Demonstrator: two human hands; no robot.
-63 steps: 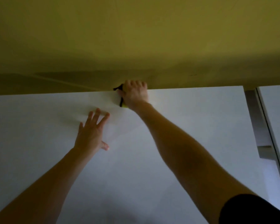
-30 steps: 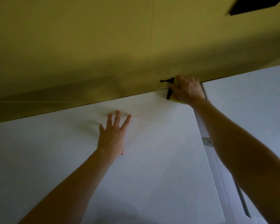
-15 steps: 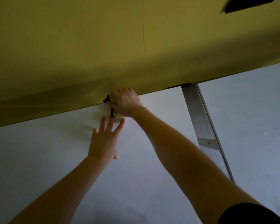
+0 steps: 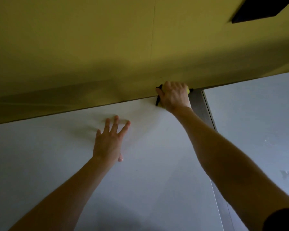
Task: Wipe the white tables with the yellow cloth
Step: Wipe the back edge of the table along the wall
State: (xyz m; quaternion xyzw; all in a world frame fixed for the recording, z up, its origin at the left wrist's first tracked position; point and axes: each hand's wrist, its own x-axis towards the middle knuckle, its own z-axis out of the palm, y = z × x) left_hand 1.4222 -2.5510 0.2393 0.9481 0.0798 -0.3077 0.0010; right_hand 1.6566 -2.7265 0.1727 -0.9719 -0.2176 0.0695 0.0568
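Has carried the yellow cloth [image 4: 188, 91] rightward along the back edge since half a second ago: then just beyond the tips of the left hand [image 4: 108, 142], now at the far right corner of the near worktop [image 4: 140, 189], hard against the yellow wall panel [image 4: 107, 47]. Grips the cloth under the right hand [image 4: 173, 96], fingers curled over it, knuckles up. Shows only a yellow sliver on either side of that hand and a black trim strip [image 4: 158, 99] on the thumb side. Sits right at the grey gap [image 4: 201, 107] that parts this worktop from the second white worktop [image 4: 257, 130] on the right. Keeps the left hand flat on the near worktop, fingers straight and spread, holding nothing, much where it lay before. Leaves cloth and left hand well apart now, cloth up and to the right of the spread fingers. Shows a dark opening [image 4: 260, 9] in the panel at top right and a black sleeve [image 4: 284, 220] at the bottom right corner.
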